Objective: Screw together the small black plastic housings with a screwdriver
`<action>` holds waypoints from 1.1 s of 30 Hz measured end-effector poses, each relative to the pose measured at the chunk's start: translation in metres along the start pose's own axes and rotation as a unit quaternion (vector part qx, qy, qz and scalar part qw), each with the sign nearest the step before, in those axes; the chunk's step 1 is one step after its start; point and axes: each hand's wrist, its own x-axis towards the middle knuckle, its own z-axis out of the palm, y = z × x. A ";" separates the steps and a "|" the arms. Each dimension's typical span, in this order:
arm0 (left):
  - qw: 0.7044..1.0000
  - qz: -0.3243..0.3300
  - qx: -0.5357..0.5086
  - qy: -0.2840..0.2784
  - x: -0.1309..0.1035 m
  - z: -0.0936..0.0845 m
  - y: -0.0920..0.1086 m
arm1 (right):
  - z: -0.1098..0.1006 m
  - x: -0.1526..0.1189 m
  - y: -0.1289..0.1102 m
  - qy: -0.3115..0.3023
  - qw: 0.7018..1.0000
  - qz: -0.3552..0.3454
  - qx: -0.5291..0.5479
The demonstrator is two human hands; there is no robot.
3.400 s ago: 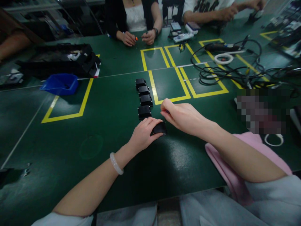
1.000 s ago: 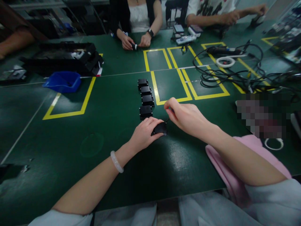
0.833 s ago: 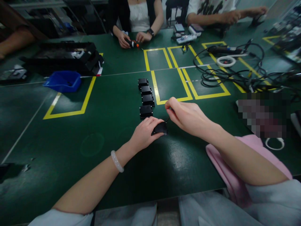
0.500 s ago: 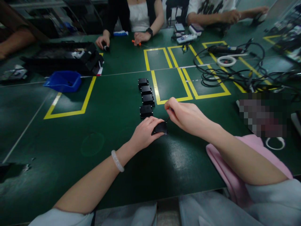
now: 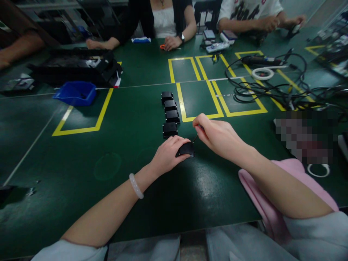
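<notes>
My left hand (image 5: 169, 154) is closed around a small black rectangular block (image 5: 186, 148), thumb on the near side and fingers on the far side, pressing it to the green table. Above the block's right end, my right hand (image 5: 214, 132) pinches a thin screwdriver-like tool (image 5: 195, 138). Only its dark shaft shows, slanting down to the block's far right corner; its handle is hidden in my fingers. Just beyond my left hand, several similar black blocks (image 5: 170, 129) stand in a row leading away, with small pale spots at their corners.
A blue scoop-shaped bin (image 5: 76, 93) lies left, before a long black tray (image 5: 78, 69). Black cables (image 5: 252, 90) coil at right over yellow tape outlines. A pink cloth (image 5: 293, 174) lies by my right forearm. Across the table a co-worker's hand (image 5: 173, 42) rests near something orange.
My hands stay at the block, and slightly more of the tool's shaft shows. Across the table, a co-worker's hand has moved left toward the black tray. The view has shifted slightly.
</notes>
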 end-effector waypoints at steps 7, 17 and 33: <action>1.000 0.002 0.003 0.005 0.000 0.000 0.000 | 0.001 -0.001 0.000 0.000 1.000 0.018 -0.026; 1.000 0.002 0.004 0.004 0.000 0.001 -0.001 | 0.004 -0.002 0.001 0.026 0.999 -0.018 -0.001; 1.000 0.003 0.009 0.003 0.000 0.001 -0.001 | 0.005 -0.002 -0.001 0.020 0.999 -0.031 0.012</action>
